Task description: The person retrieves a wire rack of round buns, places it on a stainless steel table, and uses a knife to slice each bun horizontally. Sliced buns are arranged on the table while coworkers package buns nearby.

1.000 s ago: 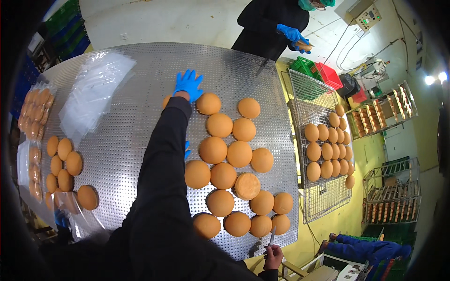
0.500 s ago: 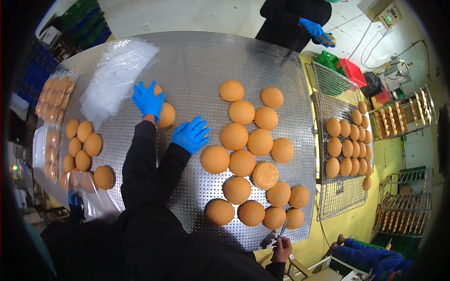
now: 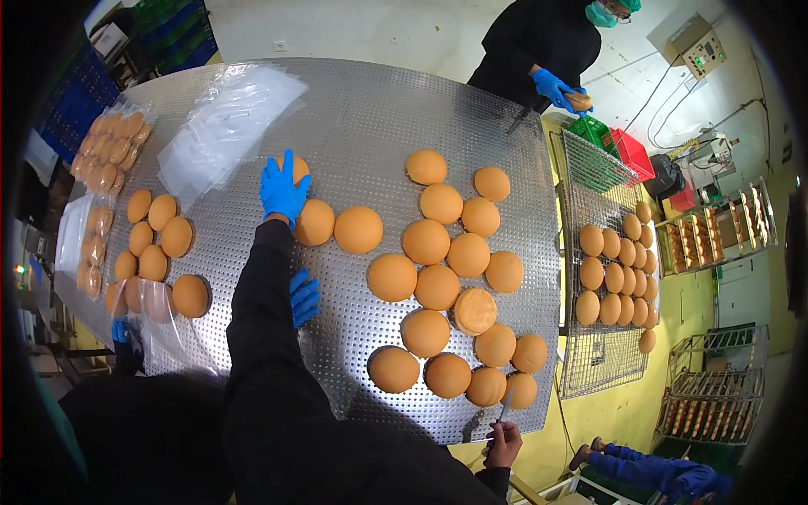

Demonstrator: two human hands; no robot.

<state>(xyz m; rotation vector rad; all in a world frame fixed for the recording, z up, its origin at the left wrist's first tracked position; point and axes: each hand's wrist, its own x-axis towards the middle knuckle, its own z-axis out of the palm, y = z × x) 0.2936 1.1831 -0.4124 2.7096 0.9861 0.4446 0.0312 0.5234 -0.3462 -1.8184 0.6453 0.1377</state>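
One blue-gloved hand [image 3: 284,188] is spread flat over a bun [image 3: 294,168] toward the far-left part of the perforated metal table [image 3: 379,109], hiding most of it. The other gloved hand [image 3: 303,297] peeks from behind the black sleeve [image 3: 261,320], fingers loosely curled, holding nothing visible.

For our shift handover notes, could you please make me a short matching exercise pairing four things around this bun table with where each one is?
Things:
1. left hand
2. right hand
3. empty clear bags
4. wire rack

Places:
A. beside the perforated table, bearing rows of buns
B. flat on the bare table, next to the sleeve
C. piled at the table's far left
D. on a bun near the bags

Pairs: 1-D, 2-B, 3-C, 4-A
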